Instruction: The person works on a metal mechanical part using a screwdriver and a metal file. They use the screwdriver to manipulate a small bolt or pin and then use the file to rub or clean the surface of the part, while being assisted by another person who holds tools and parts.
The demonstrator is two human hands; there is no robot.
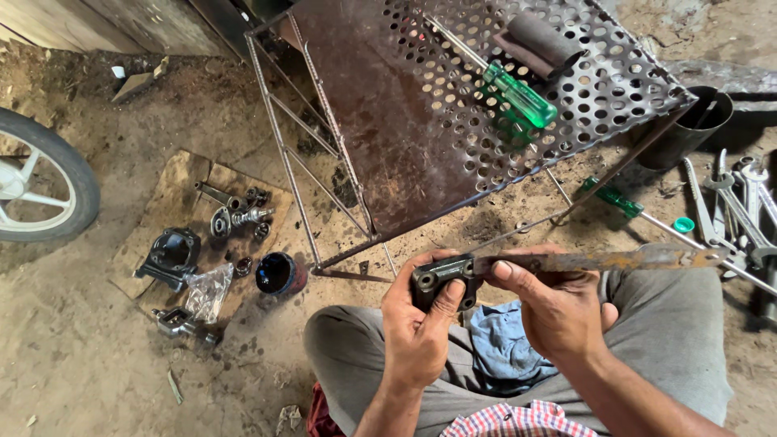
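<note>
Two hands: left hand [421, 320] clenched around dark metal part [441, 279], right hand [554, 303] apparently pinching rusty blade [615, 260] lengthwise rightward.

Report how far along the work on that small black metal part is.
Done: dismantling, it seems; loose parts lie on the cardboard at left. In hand: the left hand grips the black metal part while the right hand holds a rusty flat blade against it. Left: probably refitting; the green screwdriver and wrenches lie unused.
</note>
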